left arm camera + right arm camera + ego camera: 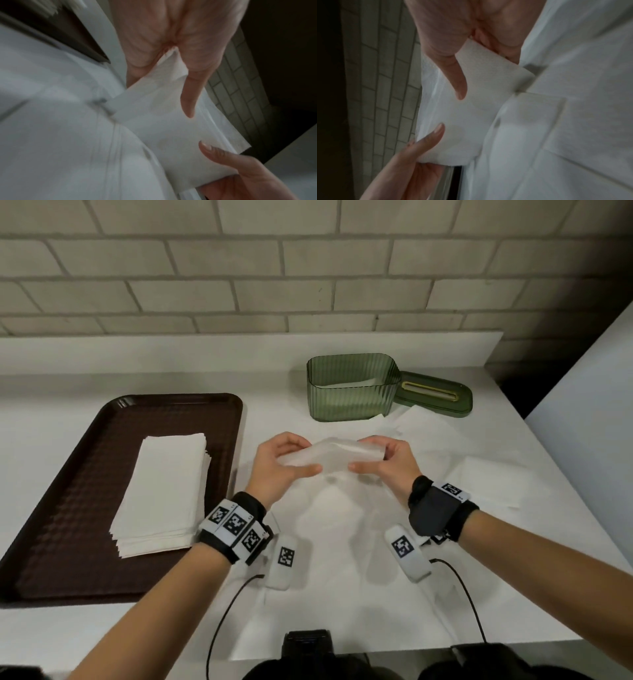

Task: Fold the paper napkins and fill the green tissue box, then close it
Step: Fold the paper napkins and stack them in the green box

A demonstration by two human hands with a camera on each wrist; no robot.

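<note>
A white paper napkin hangs folded above the counter, held at both ends. My left hand pinches its left end, thumb in front and fingers behind; my right hand pinches the right end the same way. The wrist views show the napkin stretched between the two thumbs. The green ribbed tissue box stands open at the back with some white paper inside. Its green lid, with a gold-rimmed slot, lies flat to the box's right.
A dark brown tray on the left carries a stack of folded napkins. Unfolded white sheets cover the counter under my hands and to the right. A tiled wall rises behind; the counter edge runs along the right.
</note>
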